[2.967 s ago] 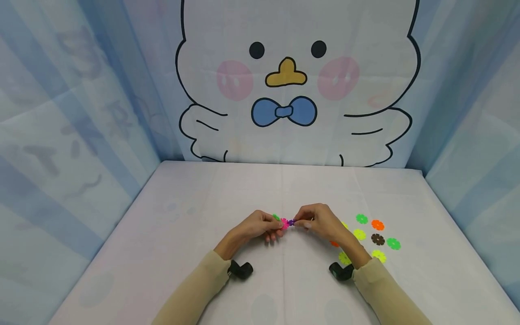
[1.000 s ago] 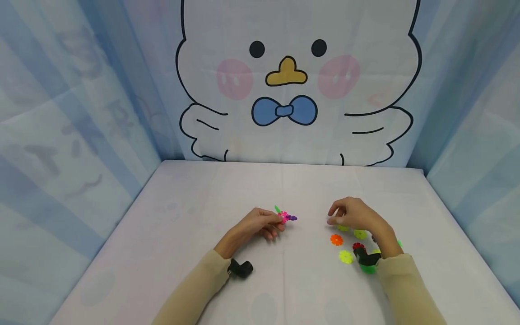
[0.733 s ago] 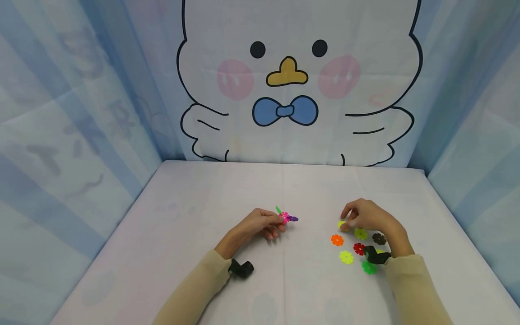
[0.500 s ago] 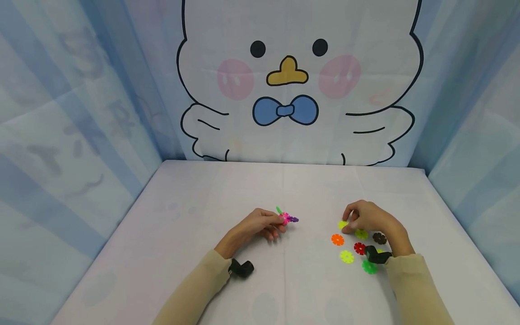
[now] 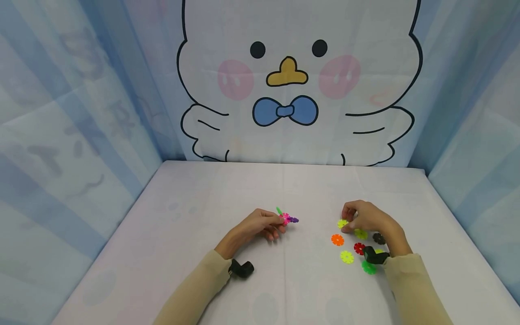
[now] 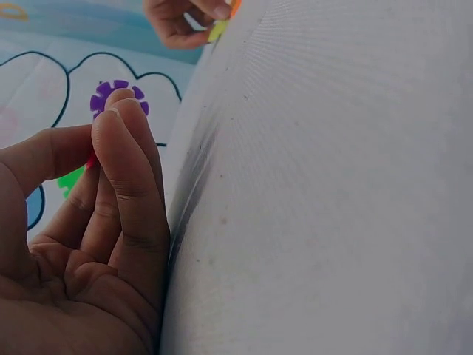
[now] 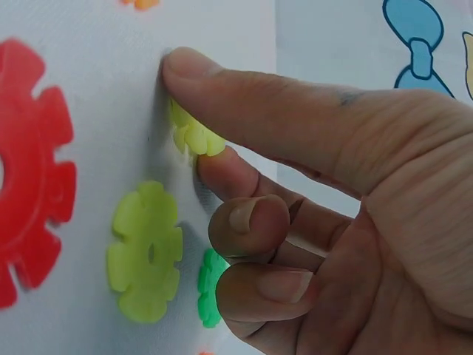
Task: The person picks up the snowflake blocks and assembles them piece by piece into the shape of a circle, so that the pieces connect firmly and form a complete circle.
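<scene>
A big duck picture (image 5: pixel 298 81) hangs behind the white surface (image 5: pixel 203 194). The left hand (image 5: pixel 256 225) pinches a small bunch of joined flower pieces (image 5: pixel 286 218). The right hand (image 5: pixel 367 219) pinches a yellow flower piece (image 5: pixel 342 223) lying on the surface by its edge. It looks light, thin and stiff.

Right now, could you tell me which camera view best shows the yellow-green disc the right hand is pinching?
The right wrist view: the yellow-green disc sits close up between the right hand's thumb and finger. The head view shows it small; the left wrist view shows only a distant sliver.
</scene>
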Demonstrator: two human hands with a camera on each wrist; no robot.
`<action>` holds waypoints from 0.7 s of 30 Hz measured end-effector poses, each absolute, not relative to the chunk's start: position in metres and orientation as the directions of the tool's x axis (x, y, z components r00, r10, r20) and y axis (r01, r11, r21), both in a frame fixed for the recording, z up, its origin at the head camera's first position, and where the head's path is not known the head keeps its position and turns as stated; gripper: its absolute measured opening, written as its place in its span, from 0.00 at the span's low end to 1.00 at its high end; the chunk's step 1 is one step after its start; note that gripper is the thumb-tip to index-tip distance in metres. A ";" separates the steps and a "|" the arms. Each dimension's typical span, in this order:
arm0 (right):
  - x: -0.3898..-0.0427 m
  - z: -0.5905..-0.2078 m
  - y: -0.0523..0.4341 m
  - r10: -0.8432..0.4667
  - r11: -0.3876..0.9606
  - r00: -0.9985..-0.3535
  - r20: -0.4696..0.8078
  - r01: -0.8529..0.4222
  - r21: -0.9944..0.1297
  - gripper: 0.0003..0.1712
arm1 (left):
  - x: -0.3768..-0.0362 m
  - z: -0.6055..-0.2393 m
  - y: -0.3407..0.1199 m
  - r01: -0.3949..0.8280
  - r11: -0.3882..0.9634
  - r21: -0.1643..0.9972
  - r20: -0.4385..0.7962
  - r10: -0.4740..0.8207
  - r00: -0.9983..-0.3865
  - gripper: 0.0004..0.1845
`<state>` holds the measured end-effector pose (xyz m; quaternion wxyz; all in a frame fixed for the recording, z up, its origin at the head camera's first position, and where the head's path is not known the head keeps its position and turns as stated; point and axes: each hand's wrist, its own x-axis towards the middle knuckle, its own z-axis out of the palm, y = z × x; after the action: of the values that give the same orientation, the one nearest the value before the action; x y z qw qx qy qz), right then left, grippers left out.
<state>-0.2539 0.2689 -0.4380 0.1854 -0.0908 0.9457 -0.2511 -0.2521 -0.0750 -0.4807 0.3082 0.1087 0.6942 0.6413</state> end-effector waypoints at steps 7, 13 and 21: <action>-0.253 -0.435 0.270 -0.260 0.845 -0.914 -0.311 -0.059 -0.531 0.14 | -0.252 -0.480 -0.075 -0.238 0.157 0.958 -0.285 0.549 -0.786 0.18; -0.253 -0.430 0.269 -0.289 0.838 -0.913 -0.288 -0.096 -0.537 0.07 | -0.252 -0.480 -0.075 -0.241 0.156 0.958 -0.287 0.546 -0.787 0.19; -0.252 -0.431 0.266 -0.329 0.806 -0.899 -0.288 -0.109 -0.581 0.07 | -0.253 -0.480 -0.076 -0.251 0.151 0.956 -0.292 0.543 -0.787 0.17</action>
<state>-0.2520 0.2657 -0.4305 0.1911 -0.1175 0.9310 -0.2881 -0.2528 -0.0758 -0.4805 0.3087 0.1055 0.6930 0.6429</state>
